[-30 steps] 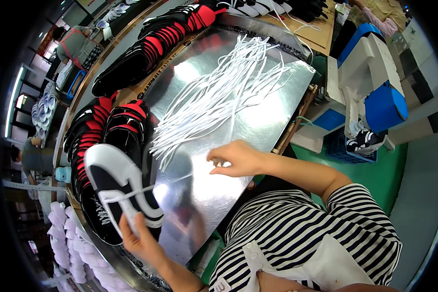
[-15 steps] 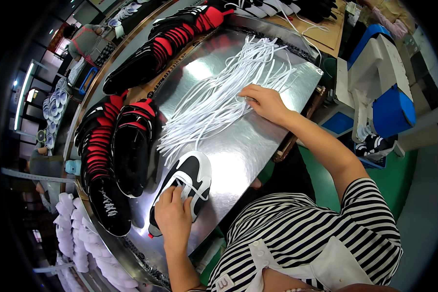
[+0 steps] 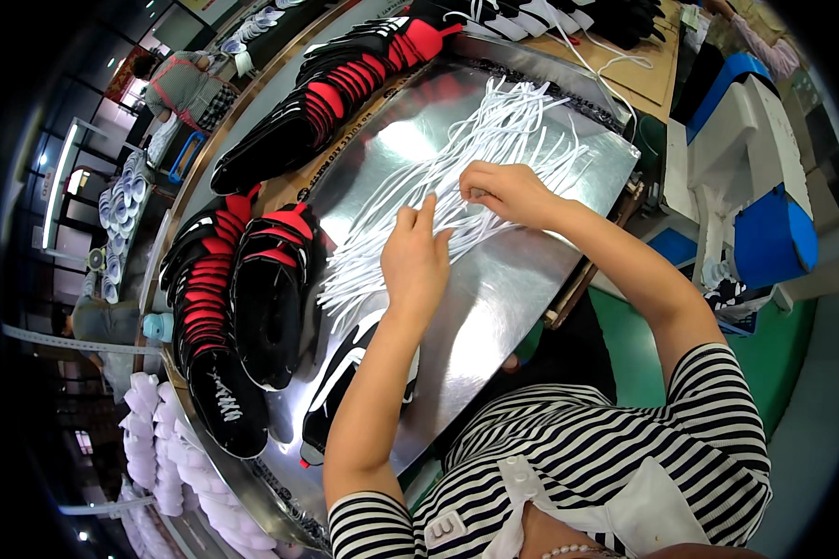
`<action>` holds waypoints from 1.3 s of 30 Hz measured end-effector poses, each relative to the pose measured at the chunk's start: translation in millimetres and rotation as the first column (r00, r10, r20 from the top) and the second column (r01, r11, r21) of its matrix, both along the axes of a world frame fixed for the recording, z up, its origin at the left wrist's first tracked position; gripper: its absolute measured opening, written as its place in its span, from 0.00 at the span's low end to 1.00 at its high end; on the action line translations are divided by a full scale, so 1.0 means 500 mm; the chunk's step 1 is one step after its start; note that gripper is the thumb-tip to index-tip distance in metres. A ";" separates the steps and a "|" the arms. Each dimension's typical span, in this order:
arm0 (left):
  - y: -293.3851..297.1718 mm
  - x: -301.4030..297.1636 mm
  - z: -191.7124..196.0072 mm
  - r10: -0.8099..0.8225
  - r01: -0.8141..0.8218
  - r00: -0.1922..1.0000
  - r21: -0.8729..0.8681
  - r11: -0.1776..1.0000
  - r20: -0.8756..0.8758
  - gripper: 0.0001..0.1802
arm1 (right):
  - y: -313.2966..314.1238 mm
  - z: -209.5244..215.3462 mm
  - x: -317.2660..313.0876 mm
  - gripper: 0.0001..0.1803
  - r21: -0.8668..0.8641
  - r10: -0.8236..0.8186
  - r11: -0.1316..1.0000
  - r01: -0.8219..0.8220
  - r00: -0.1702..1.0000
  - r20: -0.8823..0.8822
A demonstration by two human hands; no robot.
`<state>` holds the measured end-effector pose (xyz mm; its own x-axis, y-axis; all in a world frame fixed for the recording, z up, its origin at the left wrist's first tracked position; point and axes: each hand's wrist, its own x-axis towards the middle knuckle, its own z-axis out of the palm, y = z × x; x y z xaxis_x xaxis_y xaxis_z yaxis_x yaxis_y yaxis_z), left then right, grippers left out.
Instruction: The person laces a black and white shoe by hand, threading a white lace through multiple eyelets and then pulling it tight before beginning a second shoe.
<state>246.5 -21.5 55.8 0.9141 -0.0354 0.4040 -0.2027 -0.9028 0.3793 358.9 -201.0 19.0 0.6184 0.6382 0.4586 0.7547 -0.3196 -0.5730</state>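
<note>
A thick spread of white shoelaces (image 3: 475, 140) lies across the shiny metal tabletop (image 3: 475, 321). My right hand (image 3: 508, 194) is over its right part, thumb and fingers pinched together; what is between them is too small to make out. Just left of it, my left hand (image 3: 418, 256) hovers above the near side of the laces, forefinger stretched out and thumb apart, with nothing seen in it. Below, my left forearm partly covers a black, white and grey shoe upper (image 3: 326, 401) with a red tab at its near end.
Rows of nested black and red shoe uppers (image 3: 205, 307) line the table's left side, with another row (image 3: 345, 93) along the far left. A white and blue machine (image 3: 750, 177) stands to the right. Stacked white pieces (image 3: 144, 433) are beyond the left rim. A person (image 3: 186, 88) works far left.
My left hand has let go of the shoe upper and moved up and right to the laces, its fingers now extended. The right hand stays over the laces, its fingers more curled.
</note>
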 end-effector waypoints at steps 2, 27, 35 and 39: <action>-0.016 0.032 -0.017 -0.022 0.022 1.000 0.033 0.999 -0.006 0.13 | -0.008 0.003 -0.007 0.05 0.089 0.042 0.995 -0.039 0.999 -0.026; 0.107 -0.512 0.103 0.262 -0.189 0.937 0.297 0.936 -0.230 0.26 | 0.114 -0.009 -0.302 0.10 0.184 0.196 0.978 -0.100 0.745 -0.638; 0.172 -0.480 0.011 0.235 -0.230 0.971 0.101 0.968 -0.042 0.09 | 0.172 0.030 -0.410 0.10 0.193 0.252 0.965 -0.175 0.439 -0.863; 0.130 -0.431 0.050 0.264 -0.274 0.960 0.115 0.955 0.099 0.10 | 0.201 0.040 -0.424 0.09 0.221 0.232 0.971 -0.085 0.533 -0.814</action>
